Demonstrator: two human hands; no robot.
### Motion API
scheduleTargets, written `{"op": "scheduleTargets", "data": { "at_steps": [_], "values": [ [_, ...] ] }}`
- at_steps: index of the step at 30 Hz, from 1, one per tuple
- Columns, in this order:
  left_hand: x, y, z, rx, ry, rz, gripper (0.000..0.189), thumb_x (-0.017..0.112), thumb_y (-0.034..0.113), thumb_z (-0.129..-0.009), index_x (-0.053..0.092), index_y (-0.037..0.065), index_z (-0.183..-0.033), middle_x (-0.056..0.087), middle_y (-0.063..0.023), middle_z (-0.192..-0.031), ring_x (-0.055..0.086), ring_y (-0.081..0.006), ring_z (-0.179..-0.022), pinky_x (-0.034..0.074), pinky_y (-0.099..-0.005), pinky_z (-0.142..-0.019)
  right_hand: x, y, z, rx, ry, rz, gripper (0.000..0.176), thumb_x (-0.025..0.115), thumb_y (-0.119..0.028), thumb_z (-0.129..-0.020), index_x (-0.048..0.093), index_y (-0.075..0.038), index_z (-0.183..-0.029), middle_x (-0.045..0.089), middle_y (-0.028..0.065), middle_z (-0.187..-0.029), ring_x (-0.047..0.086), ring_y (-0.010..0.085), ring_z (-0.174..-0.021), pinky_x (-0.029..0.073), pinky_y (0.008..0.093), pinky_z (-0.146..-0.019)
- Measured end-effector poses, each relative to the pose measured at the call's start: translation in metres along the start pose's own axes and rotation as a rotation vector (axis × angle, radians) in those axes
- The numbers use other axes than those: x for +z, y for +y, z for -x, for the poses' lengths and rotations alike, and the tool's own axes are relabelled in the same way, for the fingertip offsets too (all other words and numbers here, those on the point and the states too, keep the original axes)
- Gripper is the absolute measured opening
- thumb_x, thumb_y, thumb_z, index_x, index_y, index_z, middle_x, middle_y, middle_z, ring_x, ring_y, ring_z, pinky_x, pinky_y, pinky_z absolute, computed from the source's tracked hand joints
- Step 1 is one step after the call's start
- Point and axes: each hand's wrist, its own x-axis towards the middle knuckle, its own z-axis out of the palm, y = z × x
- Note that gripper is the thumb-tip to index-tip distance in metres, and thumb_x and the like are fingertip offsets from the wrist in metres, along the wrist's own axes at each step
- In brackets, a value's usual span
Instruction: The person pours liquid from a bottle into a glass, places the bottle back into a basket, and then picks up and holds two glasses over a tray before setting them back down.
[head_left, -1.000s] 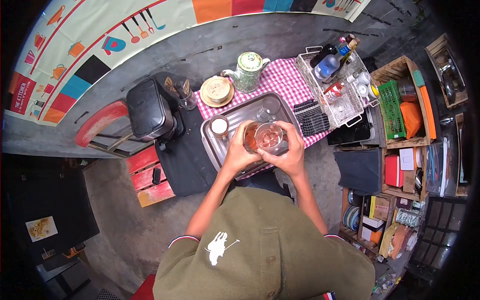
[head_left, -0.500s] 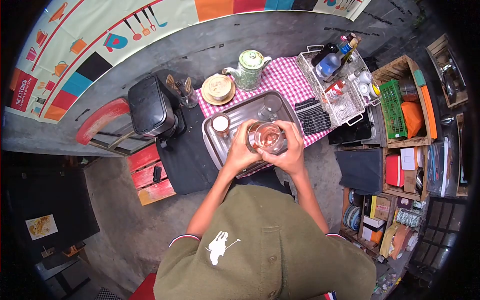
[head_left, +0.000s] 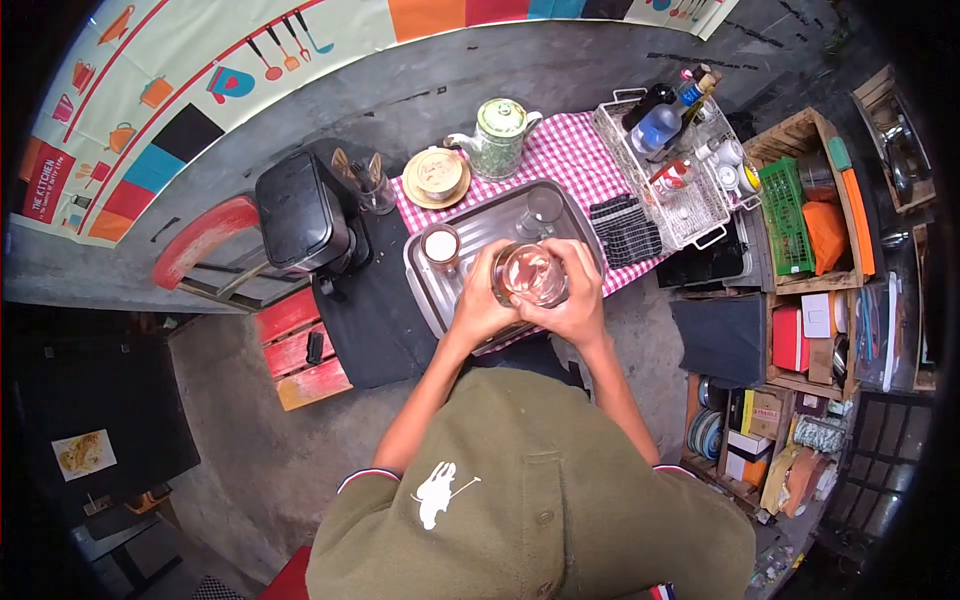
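Observation:
Between both palms, a clear drinking glass (head_left: 534, 272) is held over the near part of a metal tray (head_left: 424, 292). My left hand (head_left: 482, 297) wraps its left side and my right hand (head_left: 580, 295) its right side, with the thumbs close together on the near side. Looking down into the glass, I see pinkish tones and reflections. On the tray, left of my hands, stands a glass with white contents (head_left: 440, 245). Another clear glass (head_left: 543, 210) stands on the tray beyond my hands.
A patterned teapot (head_left: 502, 138) and a lidded cup on a saucer (head_left: 437, 176) stand behind the tray on a checked cloth (head_left: 570, 146). To the right are a dark folded cloth (head_left: 626, 226) and a wire basket (head_left: 690, 222) with bottles. An air fryer (head_left: 296, 212) stands left.
The held glass has shifted and tilted slightly between my hands, and its reflections look different. Both hands keep their grip. The things on the table stay put.

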Motion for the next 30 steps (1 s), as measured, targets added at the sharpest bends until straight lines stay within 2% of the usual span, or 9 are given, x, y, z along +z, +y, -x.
{"op": "scheduleTargets", "data": {
  "at_steps": [8, 11, 14, 17, 26, 30],
  "values": [
    [0.0006, -0.0014, 0.0004, 0.028, 0.017, 0.010, 0.080, 0.088, 0.021, -0.059, 0.050, 0.002, -0.128, 0.059, -0.0174, -0.121, 0.059, -0.0332, -0.115, 0.047, -0.0416, -0.099, 0.0027, -0.0006, -0.0017, 0.027, -0.006, -0.047, 0.066, 0.085, -0.024, -0.058, 0.057, -0.001, -0.114, 0.061, 0.0151, -0.105, 0.059, 0.0353, -0.097, 0.048, 0.0449, -0.088],
    [0.0007, -0.0022, -0.0001, 0.039, 0.020, 0.020, 0.078, 0.087, 0.021, -0.061, 0.050, 0.002, -0.127, 0.059, -0.0173, -0.120, 0.060, -0.0335, -0.114, 0.047, -0.0417, -0.098, 0.0022, 0.0027, -0.0025, -0.027, -0.012, 0.008, 0.066, 0.087, -0.025, -0.061, 0.058, 0.001, -0.114, 0.061, 0.0165, -0.104, 0.064, 0.0305, -0.094, 0.052, 0.0386, -0.083],
    [0.0012, -0.0044, 0.0001, 0.043, 0.016, 0.016, 0.077, 0.087, 0.021, -0.062, 0.051, 0.002, -0.127, 0.060, -0.0174, -0.120, 0.060, -0.0336, -0.114, 0.048, -0.0418, -0.098, 0.0020, 0.0032, -0.0024, -0.017, -0.023, 0.010, 0.066, 0.086, -0.025, -0.061, 0.058, 0.001, -0.114, 0.061, 0.0163, -0.104, 0.065, 0.0306, -0.094, 0.053, 0.0385, -0.082],
    [0.0016, -0.0017, 0.0000, 0.027, 0.014, 0.009, 0.077, 0.087, 0.020, -0.062, 0.051, 0.002, -0.127, 0.060, -0.0174, -0.119, 0.060, -0.0334, -0.113, 0.048, -0.0418, -0.098, 0.0027, 0.0016, -0.0014, 0.047, -0.030, -0.051, 0.066, 0.083, -0.024, -0.058, 0.057, -0.001, -0.114, 0.060, 0.0154, -0.104, 0.059, 0.0350, -0.098, 0.048, 0.0444, -0.087],
    [0.0035, 0.0017, -0.0011, 0.036, 0.011, 0.014, 0.076, 0.087, 0.018, -0.062, 0.051, 0.002, -0.127, 0.060, -0.0166, -0.120, 0.062, -0.0305, -0.112, 0.049, -0.0395, -0.096, 0.0013, 0.0032, -0.0004, 0.061, -0.030, -0.067, 0.066, 0.083, -0.023, -0.057, 0.058, 0.000, -0.114, 0.060, 0.0157, -0.105, 0.059, 0.0353, -0.097, 0.048, 0.0444, -0.088],
    [0.0044, 0.0012, -0.0008, 0.035, 0.013, 0.031, 0.075, 0.087, 0.018, -0.063, 0.051, 0.002, -0.127, 0.060, -0.0160, -0.120, 0.062, -0.0296, -0.112, 0.049, -0.0390, -0.096, -0.0004, 0.0026, -0.0026, -0.003, -0.018, 0.012, 0.064, 0.086, -0.026, -0.062, 0.057, 0.001, -0.113, 0.061, 0.0160, -0.103, 0.065, 0.0309, -0.092, 0.052, 0.0386, -0.081]
  ]
}}
